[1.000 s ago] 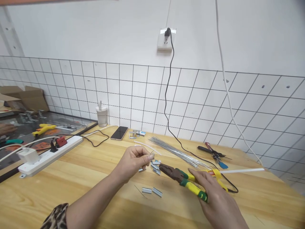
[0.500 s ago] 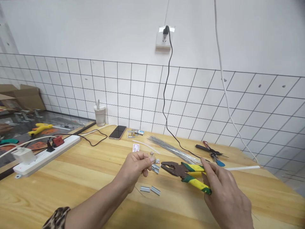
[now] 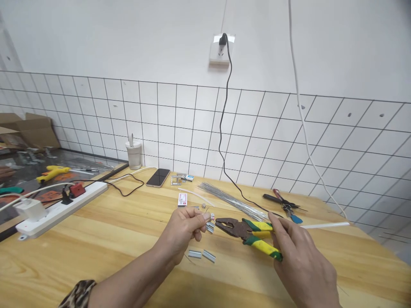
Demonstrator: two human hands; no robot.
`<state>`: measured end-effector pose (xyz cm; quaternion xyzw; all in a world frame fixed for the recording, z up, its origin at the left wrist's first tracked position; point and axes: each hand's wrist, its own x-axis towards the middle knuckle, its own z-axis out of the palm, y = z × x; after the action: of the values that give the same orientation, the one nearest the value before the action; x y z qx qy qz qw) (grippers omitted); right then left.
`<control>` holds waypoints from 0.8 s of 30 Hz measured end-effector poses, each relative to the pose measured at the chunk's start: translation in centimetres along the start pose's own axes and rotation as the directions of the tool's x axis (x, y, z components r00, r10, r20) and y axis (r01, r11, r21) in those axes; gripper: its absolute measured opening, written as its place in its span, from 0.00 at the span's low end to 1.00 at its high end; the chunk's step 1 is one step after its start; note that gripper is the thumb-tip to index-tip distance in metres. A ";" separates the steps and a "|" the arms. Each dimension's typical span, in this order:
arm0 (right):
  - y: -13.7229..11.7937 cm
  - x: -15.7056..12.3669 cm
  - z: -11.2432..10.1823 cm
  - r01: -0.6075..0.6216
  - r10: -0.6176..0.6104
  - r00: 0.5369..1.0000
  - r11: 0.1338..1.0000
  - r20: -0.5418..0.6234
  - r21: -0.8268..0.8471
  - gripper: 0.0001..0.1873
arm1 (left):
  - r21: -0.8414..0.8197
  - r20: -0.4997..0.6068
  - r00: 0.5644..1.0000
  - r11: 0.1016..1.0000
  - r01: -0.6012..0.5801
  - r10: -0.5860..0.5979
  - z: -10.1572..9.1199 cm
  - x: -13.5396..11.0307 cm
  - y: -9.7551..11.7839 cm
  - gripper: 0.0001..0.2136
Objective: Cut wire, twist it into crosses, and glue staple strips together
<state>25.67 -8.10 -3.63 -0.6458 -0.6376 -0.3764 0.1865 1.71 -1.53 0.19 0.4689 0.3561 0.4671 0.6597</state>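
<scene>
My left hand point(image 3: 184, 224) is closed in a pinch, thumb against forefinger. A thin wire point(image 3: 207, 210) pokes out above the thumb, and a fine end shows below the hand. My right hand point(image 3: 303, 256) is wrapped around the yellow-and-green handles of rusty combination pliers point(image 3: 236, 227). Their jaws point left, slightly parted, just right of my left fingertips, with nothing visible between them. Short metal channel pieces point(image 3: 195, 254) lie on the table below the hands, and more point(image 3: 209, 227) sit behind my left fingertips. Small round bits point(image 3: 203, 205) lie just beyond.
A bundle of straight wires point(image 3: 231, 200) lies behind the pliers. Further back are a phone point(image 3: 158, 177), a small white box point(image 3: 182, 199) and a lidded cup point(image 3: 134, 156). A power strip point(image 3: 86, 199) stands left; dark-handled tools point(image 3: 285, 203) lie right. Wire mesh point(image 3: 199, 124) lines the wall.
My left hand has shifted slightly down, uncovering more of the small white box and the round bits. The pliers stay close to the left fingertips, their jaws still parted.
</scene>
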 end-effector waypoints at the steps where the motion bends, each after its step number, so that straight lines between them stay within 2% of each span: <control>1: 0.0 0.0 0.0 -0.001 0.001 1.000 1.000 0.005 0.012 0.34 | -0.004 0.002 1.000 1.000 -0.006 0.006 0.0 0.0 0.0 0.14; 5: -0.7 0.0 0.1 -0.048 0.040 0.996 0.995 0.083 0.091 0.28 | 0.014 0.000 0.996 0.996 -0.084 0.084 0.0 -0.2 0.2 0.13; 7: -1.1 0.1 0.0 -0.088 0.057 0.983 0.981 0.174 0.172 0.27 | 0.047 0.005 0.992 0.991 -0.125 0.125 -0.3 -0.1 0.4 0.12; 9: -1.4 0.3 -0.3 -0.144 0.039 0.948 0.938 0.316 0.315 0.25 | 0.094 0.029 0.987 0.983 -0.159 0.156 -0.8 0.1 0.8 0.11; 11: -1.5 0.7 -0.7 -0.216 -0.066 0.869 0.841 0.490 0.496 0.19 | 0.146 0.090 0.978 0.969 -0.199 0.187 -1.2 0.2 1.3 0.11; 13: -1.4 0.8 -1.0 -0.326 -0.203 0.744 0.722 0.637 0.611 0.11 | 0.183 0.174 0.964 0.955 -0.234 0.203 -1.6 0.2 1.8 0.12; 14: -1.3 0.8 -1.2 -0.394 -0.246 0.681 0.672 0.690 0.627 0.09 | 0.194 0.210 0.957 0.951 -0.242 0.201 -1.7 0.2 2.1 0.12; 16: -1.1 0.4 -1.2 -0.532 -0.254 0.581 0.600 0.773 0.597 0.07 | 0.205 0.259 0.947 0.948 -0.245 0.189 -1.8 0.1 2.4 0.12; 18: -0.9 -0.2 -1.0 -0.623 -0.237 0.527 0.545 0.816 0.561 0.06 | 0.222 0.286 0.942 0.944 -0.245 0.177 -1.9 0.1 2.5 0.11; 20: -0.8 -0.4 -0.9 -0.646 -0.227 0.527 0.520 0.819 0.559 0.07 | 0.247 0.287 0.942 0.937 -0.248 0.174 -1.9 0.3 2.4 0.12; 24: -0.5 0.3 -0.9 -0.580 -0.175 0.627 0.546 0.760 0.604 0.10 | 0.253 0.160 0.968 0.940 -0.230 0.194 -2.2 0.9 2.1 0.13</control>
<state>24.96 -8.47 -3.01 -0.6545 -0.6602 0.2901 0.2272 -0.59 0.19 1.52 0.6200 0.3192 0.4506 0.5575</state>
